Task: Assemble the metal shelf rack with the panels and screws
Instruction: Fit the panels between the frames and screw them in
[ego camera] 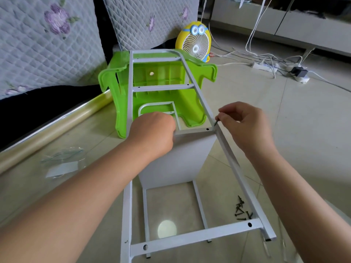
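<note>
Screw (216, 123) poised beside the corner hole (207, 129)
It slants tip-down, just right of that hole atop the panel (176, 158), pinched by the right hand (245, 126) fingers; the left hand (153, 133) grips the panel's top edge; spare screws (242, 209) lie on the floor
</note>
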`<state>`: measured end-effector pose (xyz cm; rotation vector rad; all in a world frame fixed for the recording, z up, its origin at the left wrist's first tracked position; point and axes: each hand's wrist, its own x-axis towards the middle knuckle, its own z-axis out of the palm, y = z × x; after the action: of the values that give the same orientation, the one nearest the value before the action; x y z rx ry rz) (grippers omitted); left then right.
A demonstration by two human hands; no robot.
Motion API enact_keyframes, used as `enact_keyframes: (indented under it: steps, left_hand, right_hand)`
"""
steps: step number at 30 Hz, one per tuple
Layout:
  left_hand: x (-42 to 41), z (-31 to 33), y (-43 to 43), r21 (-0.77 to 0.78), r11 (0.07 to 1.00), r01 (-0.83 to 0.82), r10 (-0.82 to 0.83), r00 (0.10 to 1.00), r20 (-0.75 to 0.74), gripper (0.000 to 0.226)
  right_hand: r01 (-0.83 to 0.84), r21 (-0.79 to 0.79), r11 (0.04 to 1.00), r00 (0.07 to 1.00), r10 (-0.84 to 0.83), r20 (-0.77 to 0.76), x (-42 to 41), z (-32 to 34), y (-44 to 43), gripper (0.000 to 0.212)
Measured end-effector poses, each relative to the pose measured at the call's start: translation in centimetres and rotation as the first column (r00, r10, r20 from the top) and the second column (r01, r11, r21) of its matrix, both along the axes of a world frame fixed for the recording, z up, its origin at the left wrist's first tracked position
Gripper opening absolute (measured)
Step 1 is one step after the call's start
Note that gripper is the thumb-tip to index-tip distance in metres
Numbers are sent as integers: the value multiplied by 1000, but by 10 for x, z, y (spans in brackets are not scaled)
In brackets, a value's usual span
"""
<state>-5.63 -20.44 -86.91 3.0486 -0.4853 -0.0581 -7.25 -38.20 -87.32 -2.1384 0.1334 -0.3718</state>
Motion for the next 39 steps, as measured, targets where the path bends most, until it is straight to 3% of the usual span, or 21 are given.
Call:
enact_keyframes:
  steps: [7,18,23,29,34,39]
  left_hand:
    - [0,-1,0,-20,999,-25,25,1000,-2,33]
    - [-2,2,-1,-64,997,-41,39,999,-30,36]
    - [-3,5,-1,-69,997,-34,32,999,-32,31]
    - [-3,4,-1,-30,999,-18,17,1000,-18,31]
    - [-5,9,-2,-1,999,39,-39,999,13,10]
    - [-5,11,-2,-2,1000,11,-11,1000,-1,34]
  right_hand:
    - [-92,-220,971,986,120,116,3,0,5,10]
    - [-145,-276,950,980,176,93,3,-8,2,10]
    - [-182,-401,898,967,237,93,3,-7,-5,10]
    - [-218,-635,741,907,394,149,7,5,-9,15]
    - [-228,-791,568,862,496,107,9,8,-8,13]
    - [-294,-887,355,813,581,-37,19,22,-8,10]
